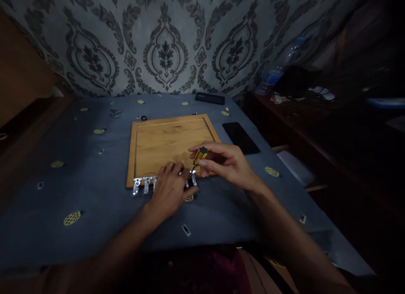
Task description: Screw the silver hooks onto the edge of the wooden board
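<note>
A wooden board [164, 144] with a raised frame lies on the table, and a silver metal hook rail [147, 185] runs along its near edge. My left hand [169, 188] is bent over the middle of the rail, fingers on the board's edge and thumb by the right-hand hooks, gripping it there. Part of the rail is hidden under that hand. Between the thumb and fingers of my right hand [232, 163] is a small screwdriver [200, 155] with a yellow and black handle. Its shaft slants down to the rail's right end, close to my left fingers; the tip's exact contact is too small to tell.
A blue cloth with pineapple prints [95, 171] covers the table. Right of the board lies a flat black phone-like slab [241, 138]; another dark slab [210, 98] lies near the wall. A plastic bottle [272, 78] stands on the dark side surface [291, 112].
</note>
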Demonstrator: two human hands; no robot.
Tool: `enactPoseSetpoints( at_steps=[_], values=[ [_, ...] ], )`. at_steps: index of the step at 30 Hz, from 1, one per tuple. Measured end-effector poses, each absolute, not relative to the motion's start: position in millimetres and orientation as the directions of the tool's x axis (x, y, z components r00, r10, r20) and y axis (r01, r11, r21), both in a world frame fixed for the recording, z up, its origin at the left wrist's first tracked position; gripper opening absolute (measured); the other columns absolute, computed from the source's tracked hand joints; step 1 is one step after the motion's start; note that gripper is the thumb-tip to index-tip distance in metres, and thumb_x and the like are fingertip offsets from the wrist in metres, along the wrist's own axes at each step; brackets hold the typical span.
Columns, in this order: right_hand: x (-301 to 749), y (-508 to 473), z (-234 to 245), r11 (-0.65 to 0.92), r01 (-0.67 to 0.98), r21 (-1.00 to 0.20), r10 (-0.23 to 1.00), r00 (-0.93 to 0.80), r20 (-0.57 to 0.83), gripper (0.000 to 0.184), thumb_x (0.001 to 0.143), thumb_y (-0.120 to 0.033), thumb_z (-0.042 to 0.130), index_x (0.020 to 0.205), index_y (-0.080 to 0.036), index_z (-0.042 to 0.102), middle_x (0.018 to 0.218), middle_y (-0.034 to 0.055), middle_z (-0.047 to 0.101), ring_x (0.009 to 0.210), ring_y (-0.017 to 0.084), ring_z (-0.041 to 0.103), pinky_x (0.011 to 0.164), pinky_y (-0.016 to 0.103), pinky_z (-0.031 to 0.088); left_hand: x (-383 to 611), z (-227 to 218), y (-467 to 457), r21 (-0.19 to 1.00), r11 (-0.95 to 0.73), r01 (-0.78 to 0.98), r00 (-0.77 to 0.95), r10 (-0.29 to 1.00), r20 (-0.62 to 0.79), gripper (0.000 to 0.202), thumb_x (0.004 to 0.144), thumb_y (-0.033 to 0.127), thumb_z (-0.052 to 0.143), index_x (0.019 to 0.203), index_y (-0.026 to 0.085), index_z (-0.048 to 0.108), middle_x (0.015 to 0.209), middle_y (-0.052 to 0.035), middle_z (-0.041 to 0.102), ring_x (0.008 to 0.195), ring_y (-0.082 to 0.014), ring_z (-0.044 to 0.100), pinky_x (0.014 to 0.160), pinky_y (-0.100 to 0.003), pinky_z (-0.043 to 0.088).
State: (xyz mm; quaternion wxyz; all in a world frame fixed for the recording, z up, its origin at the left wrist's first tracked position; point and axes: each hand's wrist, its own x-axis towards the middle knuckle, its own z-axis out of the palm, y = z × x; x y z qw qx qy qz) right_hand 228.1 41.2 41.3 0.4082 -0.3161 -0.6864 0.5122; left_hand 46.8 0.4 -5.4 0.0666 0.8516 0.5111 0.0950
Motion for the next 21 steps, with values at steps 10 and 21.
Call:
enactPoseSetpoints(
  at_steps=[10, 21],
  values=[
    [218, 41, 36, 0.299, -0.019, -0.954, 0.923, -0.249, 0.294, 0.037, 0.071, -0.043, 0.088, 0.080, -0.018, 0.062, 0.072, -0.0011, 0.069, 0.041, 0.007, 0.055, 0.036, 0.019, 0.047, 46, -4, 1, 0.213, -0.466, 0.859, 0.461, 0.884, 0.076, 0.038, 0.092, 0.044, 0.069, 0.119, 0.017, 0.065, 0.117, -0.0103, 0.064, 0.110, -0.0312, 0.057, 0.092, -0.046, 0.048],
    [223, 42, 33, 0.362, -0.021, -0.932, 0.929, -0.074, 0.363, 0.037, 0.073, -0.047, 0.086, 0.076, -0.020, 0.061, 0.066, -0.0032, 0.066, 0.037, 0.005, 0.052, 0.034, 0.018, 0.044, 46, -5, 0, 0.225, -0.468, 0.855, 0.462, 0.883, 0.082, 0.037, 0.091, 0.043, 0.070, 0.118, 0.017, 0.065, 0.117, -0.0083, 0.064, 0.110, -0.0303, 0.056, 0.092, -0.045, 0.047]
  ],
)
